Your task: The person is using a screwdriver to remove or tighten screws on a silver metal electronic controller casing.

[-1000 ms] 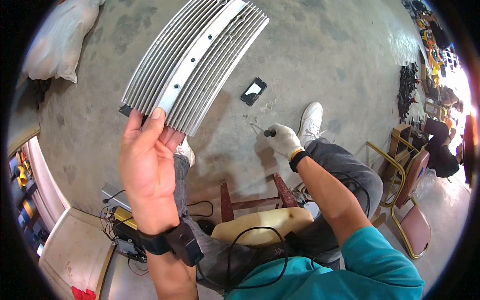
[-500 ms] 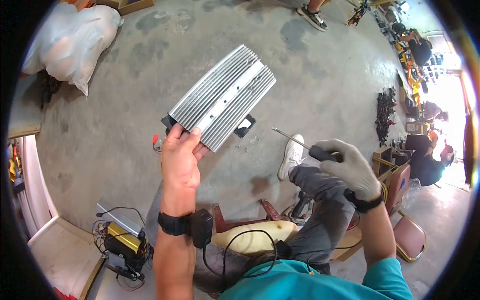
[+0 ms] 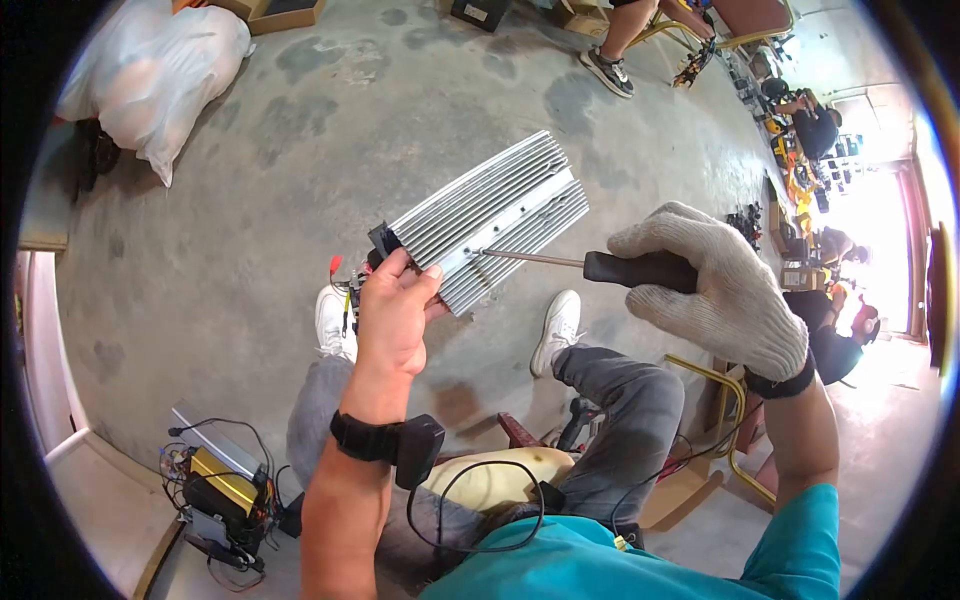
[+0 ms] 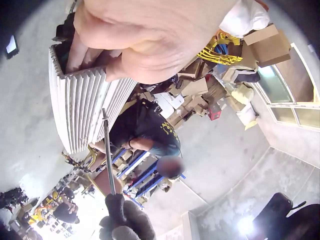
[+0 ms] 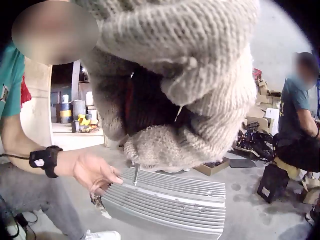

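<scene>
My bare left hand [image 3: 395, 310] grips the near end of a silver finned heatsink [image 3: 520, 205], thumb on the fins and fingers underneath. A flat strip with small screw holes runs along the heatsink's middle. Black parts show at its gripped end. My right hand [image 3: 710, 285], in a white knit glove, holds a screwdriver [image 3: 640, 270] by its dark handle. The shaft points left, and its tip is right at a hole in the strip near the left thumb. In the left wrist view the screwdriver's shaft [image 4: 108, 155] reaches the heatsink's face [image 4: 82, 110].
Below the hands stands a stool with a pale cushion [image 3: 500, 478]. A gold and black device with wires [image 3: 222, 485] lies at lower left. White bags [image 3: 165, 75] sit at upper left. Another person's leg [image 3: 625, 40] and chairs are at the top right; more people sit farther right.
The heatsink has been lowered and shifted right in my left hand. My right hand has risen from near the floor and brought the screwdriver's tip to the heatsink. The head view has tilted up.
</scene>
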Tool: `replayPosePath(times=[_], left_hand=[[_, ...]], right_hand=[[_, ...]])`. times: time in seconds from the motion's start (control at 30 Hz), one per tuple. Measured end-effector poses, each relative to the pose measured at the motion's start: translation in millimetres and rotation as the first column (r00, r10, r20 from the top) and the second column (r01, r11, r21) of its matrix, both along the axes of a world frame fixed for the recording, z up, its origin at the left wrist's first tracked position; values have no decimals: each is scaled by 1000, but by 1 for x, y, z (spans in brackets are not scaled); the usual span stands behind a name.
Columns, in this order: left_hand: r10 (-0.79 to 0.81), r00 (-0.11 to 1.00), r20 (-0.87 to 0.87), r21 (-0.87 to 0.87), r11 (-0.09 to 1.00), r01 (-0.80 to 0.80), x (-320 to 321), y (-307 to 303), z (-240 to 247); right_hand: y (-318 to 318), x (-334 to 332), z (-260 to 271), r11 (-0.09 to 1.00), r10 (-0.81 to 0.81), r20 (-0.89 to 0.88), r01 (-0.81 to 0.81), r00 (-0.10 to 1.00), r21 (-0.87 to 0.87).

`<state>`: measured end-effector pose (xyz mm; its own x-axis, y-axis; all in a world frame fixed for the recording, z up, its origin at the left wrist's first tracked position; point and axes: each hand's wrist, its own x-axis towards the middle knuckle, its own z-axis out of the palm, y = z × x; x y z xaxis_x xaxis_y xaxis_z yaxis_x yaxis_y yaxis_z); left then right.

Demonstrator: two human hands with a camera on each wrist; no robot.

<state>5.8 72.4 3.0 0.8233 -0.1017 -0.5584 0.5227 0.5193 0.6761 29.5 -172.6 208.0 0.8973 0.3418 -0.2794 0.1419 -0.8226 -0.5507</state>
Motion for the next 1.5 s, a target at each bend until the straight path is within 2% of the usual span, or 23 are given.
replayPosePath(times=[0.1, 0.27, 0.4, 0.7, 0.87, 1.0, 1.07, 1.3, 1.37, 1.5], left_hand=[[16, 1000, 14, -28, 999, -16, 0, 0, 1], [-4, 1000, 6, -46, 999, 4, -3, -2, 5], [19, 1000, -8, -62, 998, -19, -1, 0, 4], [18, 1000, -7, -12, 1000, -18, -1, -3, 2], [24, 1000, -12, -22, 999, -25, 0, -5, 3], [25, 1000, -10, -32, 999, -26, 0, -6, 3], [29, 999, -13, -32, 999, -29, 0, -6, 4], [15, 1000, -7, -15, 1000, -15, 0, -5, -1], [21, 1000, -5, -18, 1000, -21, 0, -6, -2], [31, 1000, 0, -41, 999, -31, -1, -7, -4]], right_hand=[[11, 6, 2, 1000, 14, -34, -13, 999, 18], [11, 5, 2, 994, 78, 24, -76, 997, -75], [18, 10, 1, 993, 89, 13, -88, 996, -75], [19, 8, 0, 990, 116, 31, -113, 993, -79], [28, 9, 3, 975, 192, 105, -178, 976, -131], [39, 9, 10, 953, 205, 41, -190, 978, -236], [43, 8, 10, 891, 353, 110, -298, 929, -342], [51, 12, 21, 887, 386, 151, -321, 910, -333], [54, 13, 24, 858, 459, 119, -404, 880, -318], [58, 8, 21, 862, 403, 123, -331, 907, -383]])
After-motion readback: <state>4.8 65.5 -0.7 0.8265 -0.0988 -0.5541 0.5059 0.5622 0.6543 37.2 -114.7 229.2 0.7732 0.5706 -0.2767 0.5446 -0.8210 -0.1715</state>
